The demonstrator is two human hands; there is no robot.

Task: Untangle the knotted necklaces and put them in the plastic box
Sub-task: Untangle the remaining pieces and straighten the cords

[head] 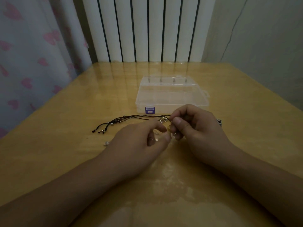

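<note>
Right hand [195, 126] pinches the black beaded cord necklaces [131, 119] at their tangled end; left hand [139, 141], fingers loosely curled, grip indeterminate. Clear plastic compartment box [172, 94] sits closed behind.

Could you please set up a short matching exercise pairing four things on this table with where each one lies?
Things:
1. plastic box
2. black cord necklace
3. small silver charm
4. right hand

Places:
A. alone on the table, left of the left hand
B. pinching the cord's end
C. closed, behind both hands
D. stretched leftward, beaded ends loose

Pairs: 1-C, 2-D, 3-A, 4-B
</note>
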